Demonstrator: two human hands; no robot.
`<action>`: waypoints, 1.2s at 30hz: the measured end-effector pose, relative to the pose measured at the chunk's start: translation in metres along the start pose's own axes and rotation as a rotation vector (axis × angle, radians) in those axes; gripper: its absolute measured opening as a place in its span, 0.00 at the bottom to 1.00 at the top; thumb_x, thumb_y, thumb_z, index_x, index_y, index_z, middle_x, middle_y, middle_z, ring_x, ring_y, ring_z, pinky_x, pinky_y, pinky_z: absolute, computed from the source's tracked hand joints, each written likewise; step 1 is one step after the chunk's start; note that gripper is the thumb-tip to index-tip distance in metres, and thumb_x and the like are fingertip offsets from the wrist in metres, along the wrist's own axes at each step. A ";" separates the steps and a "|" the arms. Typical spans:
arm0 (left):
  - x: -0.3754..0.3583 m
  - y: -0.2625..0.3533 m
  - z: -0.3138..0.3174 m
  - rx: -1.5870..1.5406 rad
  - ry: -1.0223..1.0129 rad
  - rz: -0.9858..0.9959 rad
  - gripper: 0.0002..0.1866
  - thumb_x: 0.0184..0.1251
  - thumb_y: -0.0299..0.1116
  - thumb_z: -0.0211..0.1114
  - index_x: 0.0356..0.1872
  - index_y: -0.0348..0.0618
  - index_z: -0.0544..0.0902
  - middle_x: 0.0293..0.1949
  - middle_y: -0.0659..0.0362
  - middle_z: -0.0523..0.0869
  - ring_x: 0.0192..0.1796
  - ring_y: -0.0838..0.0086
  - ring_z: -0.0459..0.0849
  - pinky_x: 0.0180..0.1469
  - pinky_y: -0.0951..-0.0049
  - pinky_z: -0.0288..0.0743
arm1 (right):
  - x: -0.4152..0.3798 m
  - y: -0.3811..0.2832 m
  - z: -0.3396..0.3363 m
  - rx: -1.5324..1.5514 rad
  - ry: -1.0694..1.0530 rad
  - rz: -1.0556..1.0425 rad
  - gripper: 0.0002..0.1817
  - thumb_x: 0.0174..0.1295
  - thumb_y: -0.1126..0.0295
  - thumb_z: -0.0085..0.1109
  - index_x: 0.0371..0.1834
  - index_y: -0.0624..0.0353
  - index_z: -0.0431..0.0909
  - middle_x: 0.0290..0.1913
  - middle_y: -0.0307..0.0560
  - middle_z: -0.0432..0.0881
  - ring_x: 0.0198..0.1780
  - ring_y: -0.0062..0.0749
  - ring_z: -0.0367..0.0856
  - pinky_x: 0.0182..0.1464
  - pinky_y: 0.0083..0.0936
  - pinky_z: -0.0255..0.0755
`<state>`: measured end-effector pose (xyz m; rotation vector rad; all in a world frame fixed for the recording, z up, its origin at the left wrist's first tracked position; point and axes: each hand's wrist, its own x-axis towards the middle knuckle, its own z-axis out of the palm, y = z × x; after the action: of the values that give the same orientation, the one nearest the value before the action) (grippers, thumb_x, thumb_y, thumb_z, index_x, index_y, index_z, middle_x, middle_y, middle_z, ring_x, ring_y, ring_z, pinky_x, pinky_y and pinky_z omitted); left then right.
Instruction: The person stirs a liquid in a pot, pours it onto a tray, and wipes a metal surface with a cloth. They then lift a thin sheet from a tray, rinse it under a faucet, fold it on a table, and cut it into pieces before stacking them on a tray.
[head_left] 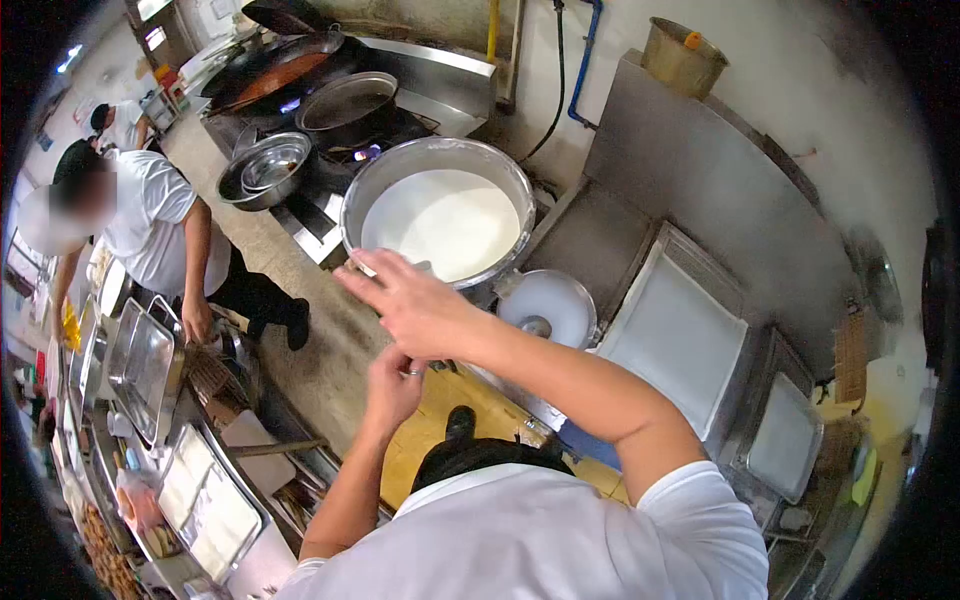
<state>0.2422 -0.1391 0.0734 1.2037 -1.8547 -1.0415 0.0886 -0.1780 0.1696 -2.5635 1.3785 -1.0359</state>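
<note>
My right hand (415,308) is raised in front of my body with its fingers stretched out and apart, just below the near rim of a large metal pot (350,215) of white liquid (440,222). Nothing shows in its grasp. Under its wrist is my left hand (394,388), fingers curled, with a ring on one finger; whatever it holds, if anything, is hidden. To the right of the pot stands a smaller round vessel (560,305) of whitish liquid with a round metal piece in it.
Two white-filled trays (682,330) (785,435) lie at the right. Woks (290,70), a dark pot (348,100) and lit burners stand beyond. At the left a co-worker (150,215) bends over metal trays (145,365). Another person (125,125) is farther back.
</note>
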 end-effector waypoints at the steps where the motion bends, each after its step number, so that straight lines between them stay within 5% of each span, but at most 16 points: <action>1: 0.005 -0.005 -0.013 0.035 0.014 -0.034 0.08 0.69 0.24 0.69 0.46 0.37 0.87 0.32 0.54 0.88 0.32 0.72 0.84 0.38 0.71 0.78 | 0.014 0.004 0.019 -0.048 -0.032 -0.069 0.28 0.63 0.72 0.60 0.69 0.59 0.74 0.65 0.60 0.75 0.68 0.53 0.75 0.67 0.42 0.75; 5: 0.028 -0.024 -0.038 -0.025 0.128 0.001 0.05 0.69 0.23 0.69 0.43 0.36 0.87 0.31 0.56 0.88 0.31 0.76 0.82 0.38 0.72 0.78 | 0.058 0.021 0.018 -0.126 -0.345 0.040 0.14 0.65 0.75 0.55 0.54 0.60 0.77 0.52 0.55 0.79 0.56 0.53 0.83 0.51 0.43 0.83; 6: 0.035 -0.031 -0.040 -0.035 0.144 0.031 0.05 0.70 0.23 0.68 0.44 0.36 0.87 0.33 0.56 0.88 0.32 0.77 0.83 0.38 0.74 0.78 | 0.064 0.026 0.004 -0.209 -0.212 0.076 0.08 0.64 0.74 0.55 0.45 0.61 0.75 0.43 0.52 0.77 0.42 0.52 0.87 0.39 0.46 0.84; 8: 0.046 -0.027 -0.045 -0.028 0.143 0.086 0.06 0.70 0.23 0.68 0.46 0.36 0.86 0.36 0.55 0.88 0.33 0.76 0.84 0.39 0.74 0.78 | 0.081 0.068 -0.013 -0.404 -0.023 0.172 0.08 0.64 0.70 0.58 0.42 0.61 0.81 0.41 0.56 0.83 0.37 0.54 0.89 0.39 0.47 0.85; 11: 0.063 -0.008 -0.042 -0.060 0.121 0.200 0.11 0.69 0.23 0.68 0.50 0.37 0.85 0.49 0.52 0.86 0.35 0.73 0.86 0.39 0.73 0.80 | 0.092 0.079 -0.094 -0.695 -0.212 0.397 0.09 0.60 0.66 0.63 0.33 0.58 0.90 0.34 0.58 0.90 0.40 0.52 0.92 0.43 0.44 0.86; 17: 0.093 0.016 -0.012 0.227 0.044 0.264 0.17 0.69 0.36 0.71 0.56 0.42 0.85 0.58 0.51 0.84 0.40 0.63 0.90 0.44 0.62 0.83 | 0.026 0.078 -0.091 -0.840 -0.632 0.433 0.09 0.62 0.69 0.62 0.36 0.53 0.92 0.38 0.48 0.92 0.43 0.41 0.93 0.43 0.36 0.86; 21: 0.100 0.011 0.007 0.308 0.020 0.199 0.16 0.68 0.43 0.72 0.49 0.44 0.90 0.49 0.53 0.89 0.42 0.57 0.90 0.47 0.61 0.83 | 0.013 0.037 -0.112 -0.749 -0.789 0.438 0.09 0.64 0.69 0.62 0.41 0.51 0.93 0.42 0.46 0.92 0.46 0.39 0.93 0.45 0.34 0.86; 30: 0.096 0.003 0.025 0.261 0.141 0.294 0.12 0.68 0.32 0.71 0.50 0.43 0.90 0.48 0.52 0.87 0.43 0.57 0.88 0.43 0.63 0.82 | 0.024 0.001 -0.148 -0.667 -0.891 0.293 0.09 0.63 0.68 0.62 0.38 0.54 0.92 0.41 0.48 0.92 0.45 0.41 0.92 0.45 0.36 0.86; 36: 0.095 0.006 0.029 0.162 0.129 0.196 0.11 0.67 0.27 0.70 0.49 0.41 0.90 0.47 0.50 0.87 0.46 0.57 0.88 0.48 0.63 0.81 | -0.005 0.007 -0.074 -0.411 -0.773 0.423 0.11 0.65 0.68 0.60 0.41 0.59 0.90 0.41 0.53 0.91 0.44 0.44 0.92 0.42 0.38 0.86</action>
<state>0.1831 -0.2189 0.0769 1.1246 -1.9394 -0.7021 0.0383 -0.1596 0.2221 -2.2925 1.8389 0.3114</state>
